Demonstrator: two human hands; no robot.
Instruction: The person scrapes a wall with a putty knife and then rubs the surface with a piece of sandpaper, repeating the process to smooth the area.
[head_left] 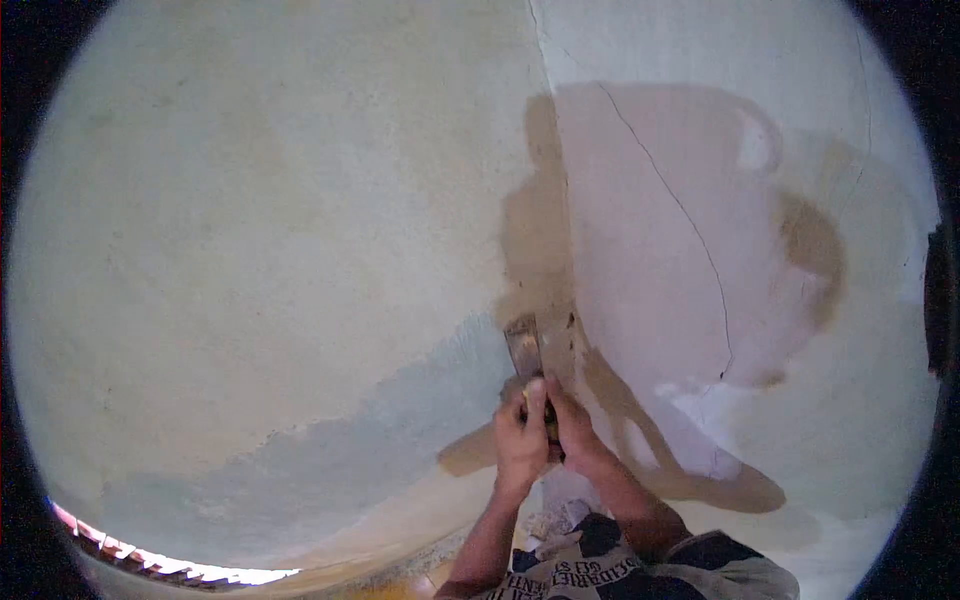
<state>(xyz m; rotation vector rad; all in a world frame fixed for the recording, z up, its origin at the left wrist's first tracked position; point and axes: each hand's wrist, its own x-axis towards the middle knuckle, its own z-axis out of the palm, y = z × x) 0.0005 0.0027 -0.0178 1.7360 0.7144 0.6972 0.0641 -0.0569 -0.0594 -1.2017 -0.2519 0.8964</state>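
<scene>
A scraper with a flat, worn metal blade (523, 345) points up at the wall near an inner corner, its tip at or very close to the surface. Both of my hands are closed around its handle. My left hand (520, 445) grips from the left, thumb lying along the handle. From the right, my right hand (577, 430) wraps the same handle, which the fingers mostly hide. Left of the blade, the wall (300, 240) has a pale beige coat above a bare bluish-grey patch (410, 400) with a ragged edge.
The right-hand wall (660, 300) carries a long dark crack (690, 215) and shadows of my head and arms. Whitish crumpled material (555, 520) is visible below my hands. A bright opening (220, 574) lies at lower left, and a dark object (937, 300) at the far right edge.
</scene>
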